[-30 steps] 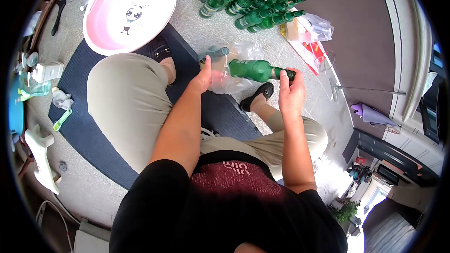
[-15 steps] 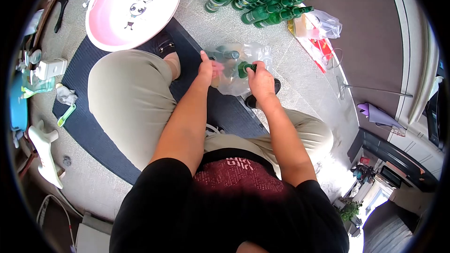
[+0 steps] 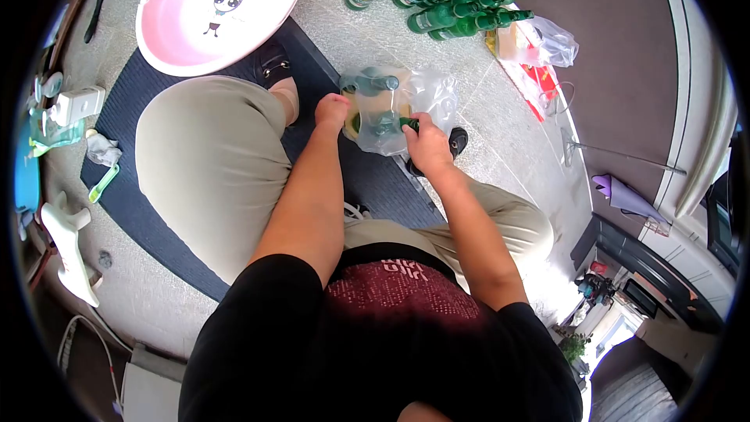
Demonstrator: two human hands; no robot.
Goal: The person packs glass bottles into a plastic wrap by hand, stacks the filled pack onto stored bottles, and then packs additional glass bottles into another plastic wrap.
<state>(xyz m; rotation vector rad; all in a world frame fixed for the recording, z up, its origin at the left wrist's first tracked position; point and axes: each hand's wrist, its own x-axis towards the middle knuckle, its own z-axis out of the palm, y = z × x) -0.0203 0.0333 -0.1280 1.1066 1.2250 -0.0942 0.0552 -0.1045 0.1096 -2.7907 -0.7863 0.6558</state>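
Observation:
A clear plastic bag [image 3: 432,94] lies on the floor in front of me, with bottles showing through it. My right hand [image 3: 426,144] is closed around the neck of a green bottle [image 3: 409,123], whose lower part is inside the bag. My left hand [image 3: 332,112] is closed at the bag's left edge and grips the plastic there. Another bottle [image 3: 380,83] lies in the bag beyond the held one. How many bottles the bag contains is hard to make out through the film.
Several green bottles [image 3: 445,19] stand together at the top. A pink basin [image 3: 176,31] with a cartoon print is at upper left, by my foot on the dark mat [image 3: 183,246]. Plastic packaging [image 3: 547,43] lies right of the bottles. A white stool-like object [image 3: 70,250] is at far left.
The green bottle has slid left, deeper into the bag, with my right hand on it. My left hand has moved slightly left and closed at the bag's edge.

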